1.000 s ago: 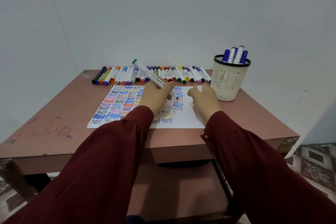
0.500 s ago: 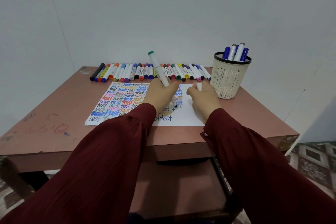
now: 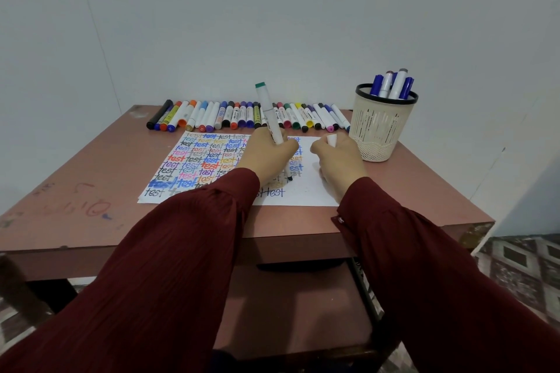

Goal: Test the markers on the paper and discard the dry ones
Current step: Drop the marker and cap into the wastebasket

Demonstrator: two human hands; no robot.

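One table [image 3: 91, 166], paper [image 3: 306, 194] mid-top, covered in "test" words. Marker row [image 3: 212, 115] on far edge, cup [image 3: 378, 130] far right. Left hand [image 3: 266, 157] grips white marker [image 3: 268, 109], steeper than 1 s ago, tip on the paper. Right hand [image 3: 339, 163] pinches cap [image 3: 331, 140], roughly unchanged.

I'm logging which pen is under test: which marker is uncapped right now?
The white marker with the green end, gripped by the left hand, tip down on the paper. The rest lie capped in the row or stand in the basket.
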